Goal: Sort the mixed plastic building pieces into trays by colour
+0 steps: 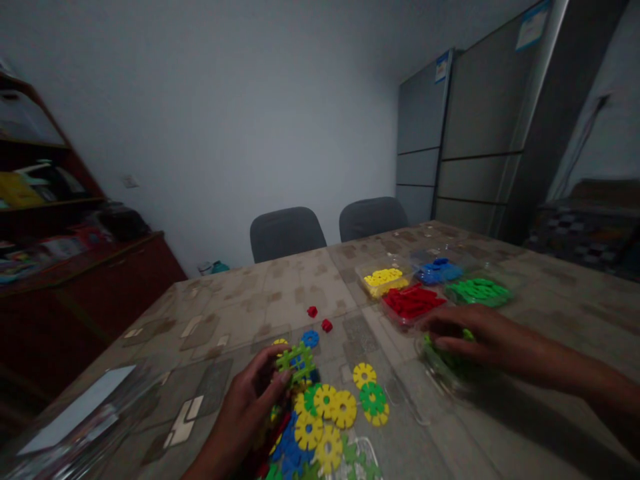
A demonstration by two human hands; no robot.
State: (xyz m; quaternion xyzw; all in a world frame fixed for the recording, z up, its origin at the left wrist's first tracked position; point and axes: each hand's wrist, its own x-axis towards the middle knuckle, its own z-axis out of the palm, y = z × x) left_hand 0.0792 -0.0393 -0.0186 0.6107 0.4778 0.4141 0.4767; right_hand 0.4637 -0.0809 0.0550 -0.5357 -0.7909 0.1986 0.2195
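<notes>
Over the patterned worktop [260,293], the right hand [465,337] is held at the mouth of a clear tub [440,382]; whether its grip is closed cannot be told. By the left hand's [257,393] grip, a green-and-blue block [303,361] is clasped near yellow discs [351,417].

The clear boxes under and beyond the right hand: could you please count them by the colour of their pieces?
Box of yellow pieces: 1
Box of red pieces: 1
Box of blue pieces: 1
Box of bright green pieces: 1
Box of yellow-green pieces, under the right hand: 1
Total: 5
</notes>
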